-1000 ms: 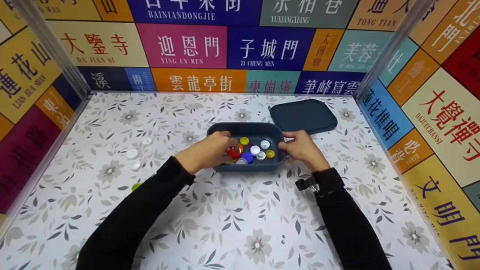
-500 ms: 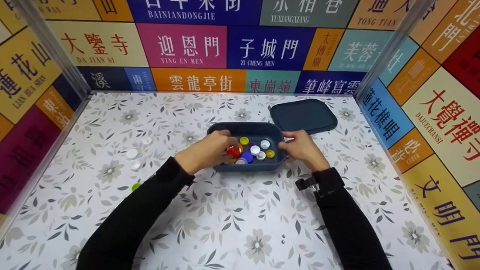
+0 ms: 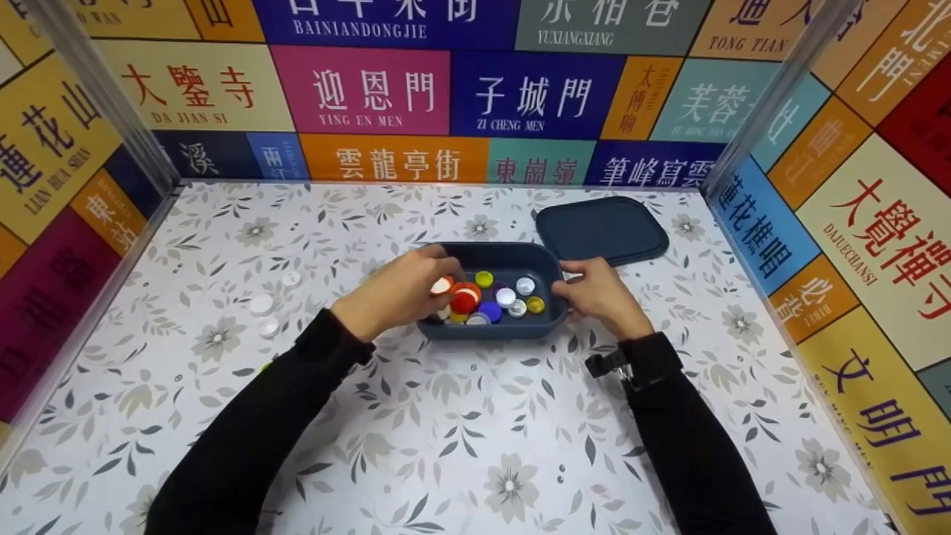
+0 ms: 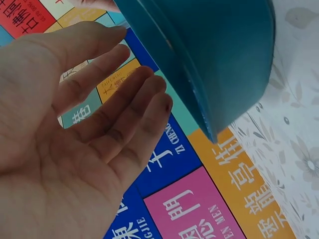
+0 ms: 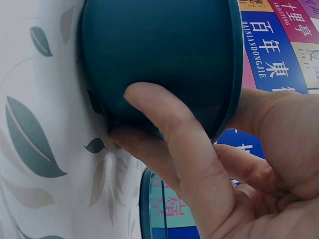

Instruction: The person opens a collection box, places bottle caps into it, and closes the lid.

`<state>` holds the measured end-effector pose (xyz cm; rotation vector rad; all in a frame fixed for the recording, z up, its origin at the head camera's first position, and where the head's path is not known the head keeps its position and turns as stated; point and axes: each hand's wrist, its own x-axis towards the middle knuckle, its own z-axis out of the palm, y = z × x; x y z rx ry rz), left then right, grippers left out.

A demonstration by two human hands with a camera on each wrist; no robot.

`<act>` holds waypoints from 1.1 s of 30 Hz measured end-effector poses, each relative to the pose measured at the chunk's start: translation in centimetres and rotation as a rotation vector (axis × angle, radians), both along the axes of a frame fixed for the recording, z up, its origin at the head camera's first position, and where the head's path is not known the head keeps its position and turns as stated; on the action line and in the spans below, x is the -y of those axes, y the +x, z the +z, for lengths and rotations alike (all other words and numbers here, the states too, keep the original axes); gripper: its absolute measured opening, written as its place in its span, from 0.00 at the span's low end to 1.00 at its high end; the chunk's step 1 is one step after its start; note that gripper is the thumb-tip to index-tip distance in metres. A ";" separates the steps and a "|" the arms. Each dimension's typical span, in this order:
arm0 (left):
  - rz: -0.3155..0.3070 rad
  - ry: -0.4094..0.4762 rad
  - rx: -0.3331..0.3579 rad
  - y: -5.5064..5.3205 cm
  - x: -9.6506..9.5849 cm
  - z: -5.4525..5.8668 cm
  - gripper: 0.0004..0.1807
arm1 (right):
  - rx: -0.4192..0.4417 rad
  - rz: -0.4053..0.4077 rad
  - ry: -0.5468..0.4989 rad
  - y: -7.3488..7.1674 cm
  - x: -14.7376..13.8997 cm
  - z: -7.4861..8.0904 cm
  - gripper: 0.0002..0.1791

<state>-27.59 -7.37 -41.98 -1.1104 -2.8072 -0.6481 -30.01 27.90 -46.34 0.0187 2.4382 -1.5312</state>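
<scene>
A dark blue-green plastic box (image 3: pixel 494 332) stands in the middle of the table with several coloured bottle caps inside, among them a red cap (image 3: pixel 465 300), a blue cap (image 3: pixel 489 311) and a yellow cap (image 3: pixel 484 279). My left hand (image 3: pixel 401 291) hovers over the box's left end, hiding that corner. The left wrist view shows its fingers loosely bent, nothing between them, beside the box rim (image 4: pixel 192 94). At the other end my right hand (image 3: pixel 600 296) grips the box. Fingers press the outer wall (image 5: pixel 159 50) in the right wrist view, with the thumb past the rim.
The matching dark lid (image 3: pixel 602 229) lies flat behind the box, to the right. Several white caps (image 3: pixel 261 305) rest on the flowered table at the left. A green cap (image 3: pixel 265 366) peeks out beside my left sleeve. Printed panels wall the table in.
My left hand has let go of the red cap, which now lies among the others. The hand has lifted and drawn back a little left. The right hand and box stay put.
</scene>
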 end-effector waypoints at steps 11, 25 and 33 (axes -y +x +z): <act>0.132 0.011 -0.016 -0.5 2.8 -0.4 0.18 | 0.010 -0.010 0.017 -0.1 0.0 0.0 0.36; 0.296 0.014 0.000 -2.0 8.2 -1.9 0.31 | 0.022 -0.009 -0.004 -0.1 0.0 0.2 0.37; 0.380 0.016 0.047 -2.7 12.2 -3.6 0.35 | 0.029 -0.008 -0.020 -0.1 0.1 0.0 0.37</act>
